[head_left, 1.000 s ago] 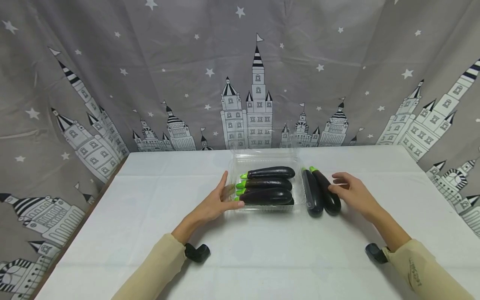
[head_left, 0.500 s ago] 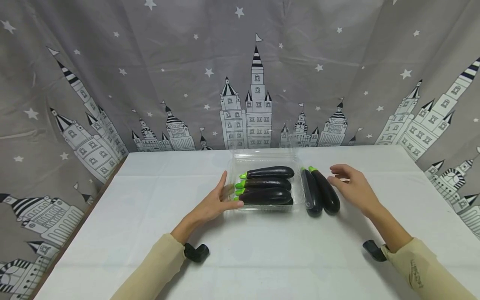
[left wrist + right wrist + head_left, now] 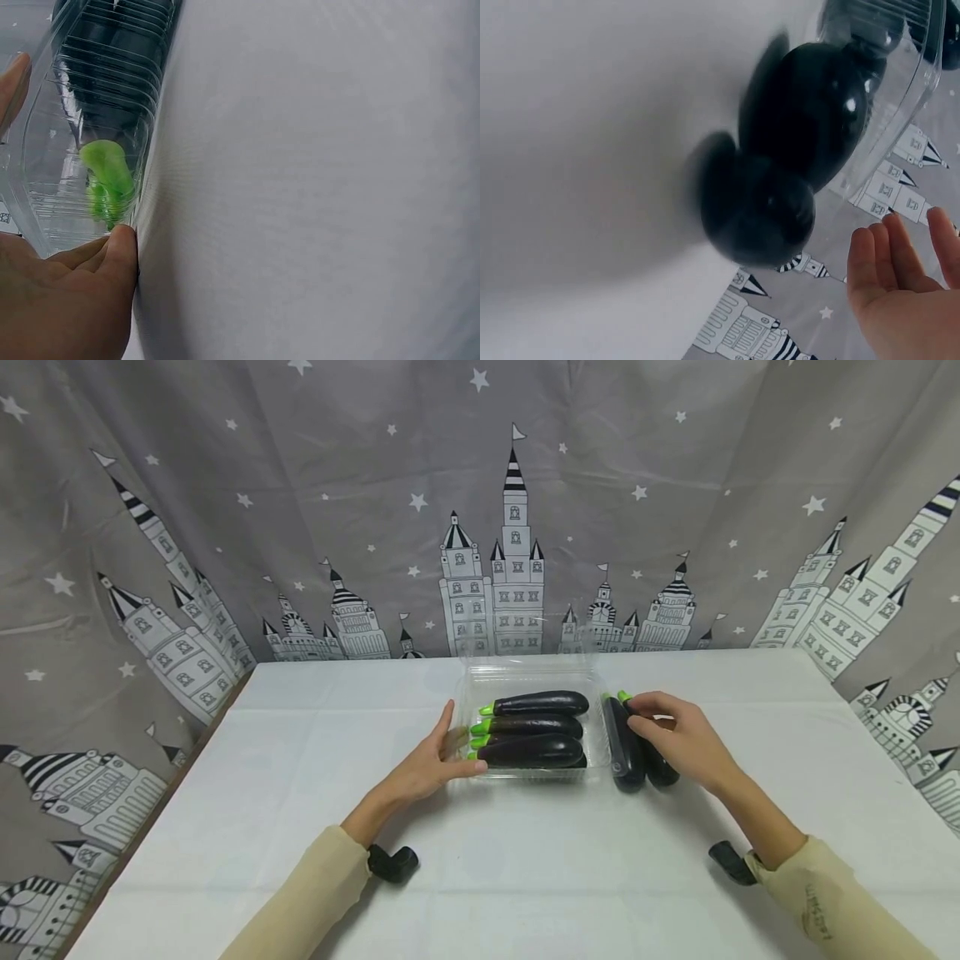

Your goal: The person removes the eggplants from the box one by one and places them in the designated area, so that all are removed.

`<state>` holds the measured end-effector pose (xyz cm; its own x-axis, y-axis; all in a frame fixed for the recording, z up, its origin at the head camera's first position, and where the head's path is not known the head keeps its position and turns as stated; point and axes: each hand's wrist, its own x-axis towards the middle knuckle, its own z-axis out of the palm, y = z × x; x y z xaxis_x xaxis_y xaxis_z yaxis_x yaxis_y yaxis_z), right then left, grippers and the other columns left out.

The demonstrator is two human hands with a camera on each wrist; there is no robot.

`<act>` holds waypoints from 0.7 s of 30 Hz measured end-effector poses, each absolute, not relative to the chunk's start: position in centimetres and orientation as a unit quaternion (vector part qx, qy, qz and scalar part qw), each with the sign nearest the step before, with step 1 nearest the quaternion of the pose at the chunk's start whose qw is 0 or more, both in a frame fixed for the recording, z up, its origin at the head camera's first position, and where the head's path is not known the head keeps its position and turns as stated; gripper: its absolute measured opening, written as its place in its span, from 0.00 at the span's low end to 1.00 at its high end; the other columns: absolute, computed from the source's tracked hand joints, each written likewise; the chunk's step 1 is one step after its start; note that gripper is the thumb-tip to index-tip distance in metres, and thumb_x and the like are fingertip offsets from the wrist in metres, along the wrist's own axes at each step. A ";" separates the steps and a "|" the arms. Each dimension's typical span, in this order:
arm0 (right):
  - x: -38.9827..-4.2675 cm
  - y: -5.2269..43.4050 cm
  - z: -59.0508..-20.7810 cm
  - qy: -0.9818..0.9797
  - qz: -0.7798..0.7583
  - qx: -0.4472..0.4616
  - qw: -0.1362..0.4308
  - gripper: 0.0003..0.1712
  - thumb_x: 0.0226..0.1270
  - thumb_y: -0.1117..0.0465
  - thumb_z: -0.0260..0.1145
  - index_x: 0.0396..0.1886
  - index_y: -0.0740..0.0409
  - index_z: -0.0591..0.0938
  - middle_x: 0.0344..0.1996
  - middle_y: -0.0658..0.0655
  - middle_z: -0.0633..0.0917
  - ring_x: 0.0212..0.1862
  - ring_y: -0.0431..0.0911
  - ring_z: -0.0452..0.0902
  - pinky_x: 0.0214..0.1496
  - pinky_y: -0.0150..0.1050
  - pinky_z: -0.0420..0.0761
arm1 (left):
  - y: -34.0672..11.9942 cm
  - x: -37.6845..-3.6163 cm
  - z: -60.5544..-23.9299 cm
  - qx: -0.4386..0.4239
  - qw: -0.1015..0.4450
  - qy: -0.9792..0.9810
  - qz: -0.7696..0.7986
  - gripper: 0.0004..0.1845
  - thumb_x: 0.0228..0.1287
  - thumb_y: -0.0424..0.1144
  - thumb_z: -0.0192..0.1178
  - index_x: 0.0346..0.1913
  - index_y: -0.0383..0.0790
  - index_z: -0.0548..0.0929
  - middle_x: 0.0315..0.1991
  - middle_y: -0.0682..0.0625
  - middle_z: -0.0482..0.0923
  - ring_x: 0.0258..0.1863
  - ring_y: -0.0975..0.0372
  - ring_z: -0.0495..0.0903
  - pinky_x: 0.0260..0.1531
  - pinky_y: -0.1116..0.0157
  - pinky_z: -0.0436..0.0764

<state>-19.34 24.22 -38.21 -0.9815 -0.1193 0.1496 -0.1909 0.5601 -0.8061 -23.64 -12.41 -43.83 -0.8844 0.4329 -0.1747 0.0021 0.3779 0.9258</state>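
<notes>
Near the table's far edge, the left hand (image 3: 431, 768) lay flat against the clear tray (image 3: 600, 739); the right hand (image 3: 678, 735) curled over an outside eggplant (image 3: 662, 768), best grasped mid-length.

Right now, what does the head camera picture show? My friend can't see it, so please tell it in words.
A person's right hand reaches over two eggplants lying on a white table, beside a clear plastic tray holding more eggplants. The left hand rests flat against the tray's left end. A grey castle-print curtain hangs behind.
</notes>
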 end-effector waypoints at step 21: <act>-20.0 19.2 -38.2 -0.854 0.489 0.174 0.031 0.17 0.74 0.61 0.61 0.54 0.68 0.81 0.50 0.64 0.83 0.50 0.51 0.81 0.53 0.47 0.80 | -12.3 -23.5 -43.6 0.135 0.198 0.805 0.543 0.64 0.58 0.50 0.72 0.79 0.53 0.29 0.77 0.39 0.50 0.74 0.48 0.53 0.70 0.48 0.58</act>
